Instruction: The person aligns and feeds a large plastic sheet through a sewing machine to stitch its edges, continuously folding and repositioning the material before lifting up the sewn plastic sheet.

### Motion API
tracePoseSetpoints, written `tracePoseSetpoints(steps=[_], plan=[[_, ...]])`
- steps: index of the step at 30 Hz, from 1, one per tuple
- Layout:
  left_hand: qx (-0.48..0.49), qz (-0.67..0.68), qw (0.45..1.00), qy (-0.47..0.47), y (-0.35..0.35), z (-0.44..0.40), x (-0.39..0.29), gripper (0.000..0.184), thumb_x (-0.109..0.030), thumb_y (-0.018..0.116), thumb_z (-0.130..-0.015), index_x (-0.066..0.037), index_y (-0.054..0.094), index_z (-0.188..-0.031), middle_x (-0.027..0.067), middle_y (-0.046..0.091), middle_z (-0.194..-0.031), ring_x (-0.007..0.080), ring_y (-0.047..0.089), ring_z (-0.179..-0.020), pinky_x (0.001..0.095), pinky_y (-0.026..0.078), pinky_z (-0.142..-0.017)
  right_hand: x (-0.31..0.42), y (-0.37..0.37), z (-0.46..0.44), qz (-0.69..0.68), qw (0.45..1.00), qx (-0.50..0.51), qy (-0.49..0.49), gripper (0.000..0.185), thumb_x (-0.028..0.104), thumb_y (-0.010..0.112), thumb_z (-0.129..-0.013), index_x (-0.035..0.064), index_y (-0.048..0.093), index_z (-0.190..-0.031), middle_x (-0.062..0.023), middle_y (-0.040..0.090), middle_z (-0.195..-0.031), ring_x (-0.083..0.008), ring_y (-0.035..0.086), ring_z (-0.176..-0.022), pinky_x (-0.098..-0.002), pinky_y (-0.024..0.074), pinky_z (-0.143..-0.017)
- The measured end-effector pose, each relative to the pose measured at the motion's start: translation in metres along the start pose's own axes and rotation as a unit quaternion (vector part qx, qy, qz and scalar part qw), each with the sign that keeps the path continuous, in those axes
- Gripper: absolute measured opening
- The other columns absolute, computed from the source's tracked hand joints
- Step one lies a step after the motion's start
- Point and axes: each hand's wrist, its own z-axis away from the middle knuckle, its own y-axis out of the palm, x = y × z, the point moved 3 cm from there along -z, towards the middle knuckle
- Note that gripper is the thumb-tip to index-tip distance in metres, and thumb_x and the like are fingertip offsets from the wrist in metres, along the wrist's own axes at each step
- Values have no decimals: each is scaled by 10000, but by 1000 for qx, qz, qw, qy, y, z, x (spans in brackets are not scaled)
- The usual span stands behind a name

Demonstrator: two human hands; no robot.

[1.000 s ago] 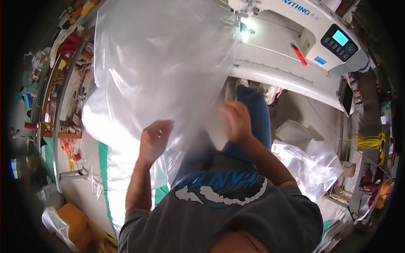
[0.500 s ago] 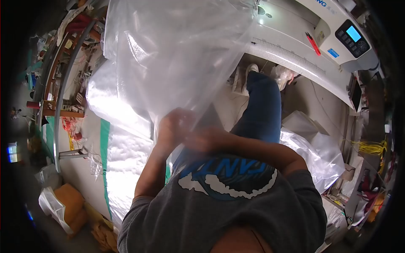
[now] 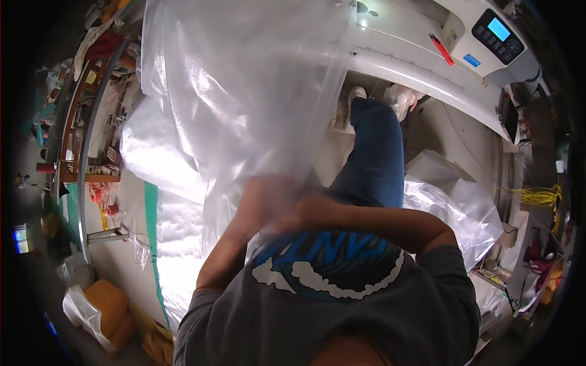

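A large sheet of clear plastic film [image 3: 238, 85] hangs over the work table and comes down toward my lap in folds. At its near edge, in front of my shirt, my left hand [image 3: 264, 198] is closed on the gathered film. Close beside it, my right hand [image 3: 310, 210] is closed on the film too. Both hands are smeared by motion, so single fingers do not show clearly. Below the film on the left lies white, shiny sheeting [image 3: 177, 226] with a green edge.
A white sewing machine [image 3: 476, 36] with a lit display stands on the table [image 3: 403, 70] at upper right, a red-handled tool [image 3: 441, 49] near it. More clear plastic [image 3: 455, 213] lies to my right. A curved metal rail [image 3: 83, 177] and an orange-brown bundle [image 3: 108, 308] are left.
My hands and the near edge of the film have shifted slightly right and toward my body. The surroundings have slid a little in view as my head moved.
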Motion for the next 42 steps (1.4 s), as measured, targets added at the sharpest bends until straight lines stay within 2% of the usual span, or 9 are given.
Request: tracePoseSetpoints(steps=[16, 18, 20, 25, 32, 36, 38, 40, 42], plan=[[37, 45, 998, -29, 0, 0, -11, 156, -126, 637, -871, 15, 674, -930, 142, 693, -769, 165, 671, -684, 274, 520, -602, -17, 8, 7, -87, 995, 13, 41, 104, 208, 612, -850, 139, 628, -925, -85, 629, -750, -251, 645, -655, -341, 522, -561], [20, 92, 994, -54, 1, 3, -6, 161, -130, 626, -877, 22, 647, -927, 121, 681, -748, 170, 654, -673, 280, 502, -604, -3, -60, 16, 38, 997, -70, -1, 176, 177, 628, -842, 108, 628, -1004, -89, 634, -793, -237, 650, -694, -338, 518, -573], [21, 127, 986, -108, 6, 7, -3, 138, -111, 608, -880, 26, 621, -882, 113, 648, -702, 171, 619, -625, 294, 475, -586, -47, -77, 51, 103, 954, -249, 131, 247, 229, 557, -919, 33, 622, -1055, -133, 635, -1040, -245, 637, -884, -291, 520, -739], [-16, 31, 996, 80, -18, -1, -53, 32, -23, 596, -809, 6, 595, -796, 127, 604, -693, 253, 587, -559, 326, 459, -532, -149, -92, 21, -170, 775, -547, 266, 237, 192, 483, -971, 50, 576, -1138, -105, 628, -926, -213, 597, -763, -329, 490, -648], [29, -57, 969, 238, 6, -16, -63, 44, -39, 615, -768, -31, 584, -738, 136, 612, -682, 302, 628, -602, 352, 510, -547, -115, 34, -4, -235, 833, -447, 224, 232, 249, 512, -955, 45, 610, -1006, -99, 625, -886, -198, 586, -732, -339, 480, -623], [32, -48, 994, 90, 35, -5, -15, 86, -88, 596, -828, -25, 603, -769, 162, 604, -670, 303, 634, -603, 378, 497, -566, -112, 91, 15, -212, 886, -342, 230, 254, 278, 534, -942, 43, 628, -929, -90, 624, -846, -192, 574, -682, -333, 470, -590], [48, 19, 999, 17, 44, 2, 1, 108, -106, 594, -842, -23, 602, -774, 164, 601, -662, 281, 629, -593, 371, 491, -565, -120, 7, 49, -63, 896, -314, 308, 270, 281, 553, -933, 33, 638, -865, -73, 616, -733, -153, 555, -602, -301, 455, -541], [64, 82, 993, -57, 50, 6, 8, 129, -125, 592, -856, -21, 601, -780, 166, 597, -654, 259, 625, -583, 365, 485, -565, -81, -51, 66, -235, 807, -314, 442, 283, 284, 568, -926, 15, 639, -878, -63, 612, -687, -122, 571, -612, -280, 456, -551], [41, 104, 993, -37, 54, 4, 4, 161, -157, 595, -872, -27, 599, -778, 164, 604, -655, 222, 609, -572, 352, 481, -567, -70, -37, 76, -179, 859, -257, 405, 173, 184, 576, -867, 22, 617, -912, -75, 573, -705, -169, 569, -615, -315, 457, -534]])
